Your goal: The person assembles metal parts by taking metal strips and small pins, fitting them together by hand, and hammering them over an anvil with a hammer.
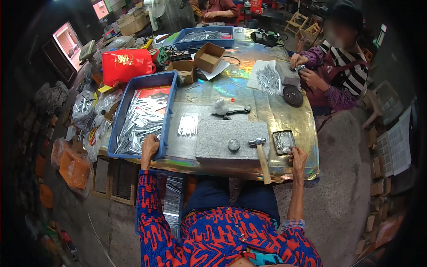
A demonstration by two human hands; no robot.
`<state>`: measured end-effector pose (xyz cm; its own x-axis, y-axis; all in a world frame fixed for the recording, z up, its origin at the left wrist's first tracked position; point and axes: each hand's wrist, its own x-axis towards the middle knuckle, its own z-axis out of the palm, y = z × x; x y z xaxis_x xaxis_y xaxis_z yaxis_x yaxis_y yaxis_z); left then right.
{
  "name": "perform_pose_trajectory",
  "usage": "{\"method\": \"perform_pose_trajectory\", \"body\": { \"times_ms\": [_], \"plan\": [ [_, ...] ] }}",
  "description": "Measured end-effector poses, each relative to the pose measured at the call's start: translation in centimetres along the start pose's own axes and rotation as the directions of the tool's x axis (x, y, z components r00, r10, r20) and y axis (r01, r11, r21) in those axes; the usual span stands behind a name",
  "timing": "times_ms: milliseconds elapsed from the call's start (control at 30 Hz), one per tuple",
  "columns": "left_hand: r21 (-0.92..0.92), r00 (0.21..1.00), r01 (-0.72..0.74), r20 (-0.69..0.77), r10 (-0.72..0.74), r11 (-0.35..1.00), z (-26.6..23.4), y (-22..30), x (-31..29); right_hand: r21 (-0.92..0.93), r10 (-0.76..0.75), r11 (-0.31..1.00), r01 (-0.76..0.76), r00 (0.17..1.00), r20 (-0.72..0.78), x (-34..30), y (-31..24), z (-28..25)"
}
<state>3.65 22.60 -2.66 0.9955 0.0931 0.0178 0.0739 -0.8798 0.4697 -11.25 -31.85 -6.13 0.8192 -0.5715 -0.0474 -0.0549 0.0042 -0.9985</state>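
My left hand is curled inside the near right corner of a blue plastic tray, over a heap of silvery metal strips. What its fingers hold, if anything, is hidden. At the right, my right hand is pinched close beside a small dark square tray of tiny metal parts; what lies between the fingertips is too small to make out. Between my hands stands a grey stone block, with a round metal piece on it and a hammer across its right edge.
A row of metal strips lies left of the block, pliers beyond it. Cardboard boxes, a red bag and another blue tray stand farther back. A co-worker handles a part at the right edge.
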Motion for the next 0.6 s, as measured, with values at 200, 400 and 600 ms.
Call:
{"method": "perform_pose_trajectory", "body": {
  "times_ms": [200,400,600],
  "plan": [
    [-0.036,0.962,-0.143,-0.241,0.130,0.989,-0.5,-0.6,-0.1,-0.125,-0.044,0.991,0.038,0.998,-0.044,0.7,1.8,0.1],
    [-0.366,0.876,-0.232,-0.481,0.031,0.901,-3.0,5.2,-1.4,-0.165,-0.103,0.982,0.092,0.993,-0.055,0.9,2.2,0.2],
    [-0.808,0.919,-0.335,-0.394,-0.021,0.484,-3.7,9.8,-3.5,-0.162,-0.135,0.979,0.122,0.989,-0.068,0.3,1.6,0.2]
  ]
}}
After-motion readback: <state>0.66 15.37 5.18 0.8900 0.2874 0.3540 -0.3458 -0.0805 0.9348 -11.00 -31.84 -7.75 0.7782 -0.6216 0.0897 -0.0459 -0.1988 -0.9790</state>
